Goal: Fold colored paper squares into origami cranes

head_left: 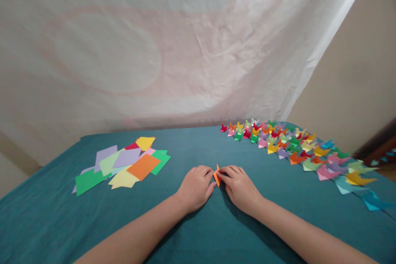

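Observation:
A small folded piece of orange paper (217,176) stands out between my hands, just above the green cloth near the middle of the table. My left hand (197,186) pinches its left side between thumb and fingers. From the right, my right hand (239,185) grips the same paper with thumb and forefinger. Fingertips cover part of the folds, so the full shape of the piece is hidden.
To the left lies a loose pile of coloured paper sheets (144,168). Several rows of folded paper birds (297,157) stand along the right side. Green cloth (102,227) covers the table, and a pale hanging sheet (185,49) rises behind it.

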The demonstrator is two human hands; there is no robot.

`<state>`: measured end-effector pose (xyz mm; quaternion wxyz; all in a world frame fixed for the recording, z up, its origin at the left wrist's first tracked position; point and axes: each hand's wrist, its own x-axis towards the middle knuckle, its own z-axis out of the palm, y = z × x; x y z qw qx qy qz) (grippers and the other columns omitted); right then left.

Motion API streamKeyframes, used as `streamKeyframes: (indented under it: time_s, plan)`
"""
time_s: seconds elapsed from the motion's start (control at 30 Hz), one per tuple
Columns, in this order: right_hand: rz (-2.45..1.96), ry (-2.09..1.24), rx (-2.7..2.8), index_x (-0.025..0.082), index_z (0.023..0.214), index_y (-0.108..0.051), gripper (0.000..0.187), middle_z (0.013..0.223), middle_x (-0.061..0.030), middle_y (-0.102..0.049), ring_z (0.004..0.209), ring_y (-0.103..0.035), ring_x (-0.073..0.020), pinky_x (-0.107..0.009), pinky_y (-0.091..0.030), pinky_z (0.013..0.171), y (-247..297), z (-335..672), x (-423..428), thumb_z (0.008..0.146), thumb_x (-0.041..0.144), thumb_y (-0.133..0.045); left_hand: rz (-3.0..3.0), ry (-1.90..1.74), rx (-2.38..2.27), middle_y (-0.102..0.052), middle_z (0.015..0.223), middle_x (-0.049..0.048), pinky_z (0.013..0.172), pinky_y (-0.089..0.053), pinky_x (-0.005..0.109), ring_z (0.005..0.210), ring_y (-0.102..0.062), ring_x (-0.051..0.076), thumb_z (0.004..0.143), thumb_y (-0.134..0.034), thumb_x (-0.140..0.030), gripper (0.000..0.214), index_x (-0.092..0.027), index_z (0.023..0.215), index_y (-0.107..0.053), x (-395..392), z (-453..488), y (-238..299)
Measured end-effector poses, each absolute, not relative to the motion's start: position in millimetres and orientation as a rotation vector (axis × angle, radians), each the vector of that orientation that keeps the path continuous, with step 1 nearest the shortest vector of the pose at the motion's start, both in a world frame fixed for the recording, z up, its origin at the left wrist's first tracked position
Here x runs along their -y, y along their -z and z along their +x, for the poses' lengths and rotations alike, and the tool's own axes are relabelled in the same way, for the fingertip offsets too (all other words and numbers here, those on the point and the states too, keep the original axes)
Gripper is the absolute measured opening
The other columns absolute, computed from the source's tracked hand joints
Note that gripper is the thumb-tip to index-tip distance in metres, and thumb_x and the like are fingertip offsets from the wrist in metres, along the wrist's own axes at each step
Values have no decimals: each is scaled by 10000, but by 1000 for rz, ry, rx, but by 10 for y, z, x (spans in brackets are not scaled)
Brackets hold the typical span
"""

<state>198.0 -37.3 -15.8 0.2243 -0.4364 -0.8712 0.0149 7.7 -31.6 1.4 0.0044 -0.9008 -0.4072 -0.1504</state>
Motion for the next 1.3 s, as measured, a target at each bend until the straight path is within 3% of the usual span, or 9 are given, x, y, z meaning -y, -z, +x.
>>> streamKeyframes:
  time_s: [0.7, 1.3]
  plan:
    - [-1102, -43, 2421, 181, 1105, -630, 322, 1070, -88, -618, 1001, -512, -212, -366, -406, 873, 146, 2038, 348, 845, 70, -474, -2969, 573, 1215, -519, 1261, 104, 985, -397, 382, 1149, -482, 226, 897, -484, -280, 378, -151, 1250, -454, 304, 74, -14]
    - [-1084, -63, 2431, 199, 1182, -583, 379, 1097, -93, -588, 1013, -506, -213, -371, -431, 864, 156, 2062, 340, 848, 66, -462, -3056, 575, 1138, -518, 1229, 112, 980, -400, 402, 1127, -486, 228, 878, -509, -271, 390, -176, 1252, -453, 331, 83, -89]
